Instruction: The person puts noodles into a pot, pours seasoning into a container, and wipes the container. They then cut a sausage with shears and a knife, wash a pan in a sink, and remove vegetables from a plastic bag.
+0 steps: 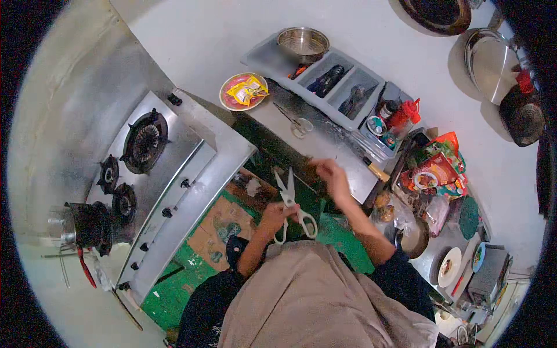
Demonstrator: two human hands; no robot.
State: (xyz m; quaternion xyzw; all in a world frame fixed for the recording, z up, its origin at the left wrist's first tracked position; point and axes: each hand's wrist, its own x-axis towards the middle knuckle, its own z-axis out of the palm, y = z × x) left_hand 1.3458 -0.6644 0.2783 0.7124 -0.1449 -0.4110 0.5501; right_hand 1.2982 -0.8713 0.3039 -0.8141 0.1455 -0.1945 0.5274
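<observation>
Here the left hand (277,213) is gripping a pair of white-handled kitchen scissors (292,207), its grip clamped on the handle loops, with the blades standing slightly parted and pointing up and away over the edge of the steel bench (342,153). The right hand (329,174) is hovering just beside the blade tips, its fingers curling together; whether they are pinching anything I cannot tell, since that hand is blurring. To the left a gas stove (152,174) is sitting with a dark pot (87,225) on its near burner. Behind the hands a grey cutlery tray (333,81) is carrying a steel bowl (303,44), and a plate (242,91) is bearing yellow packets. To the right, red and orange snack packets (438,168) are lying in a heap; their printing is too small to read.
</observation>
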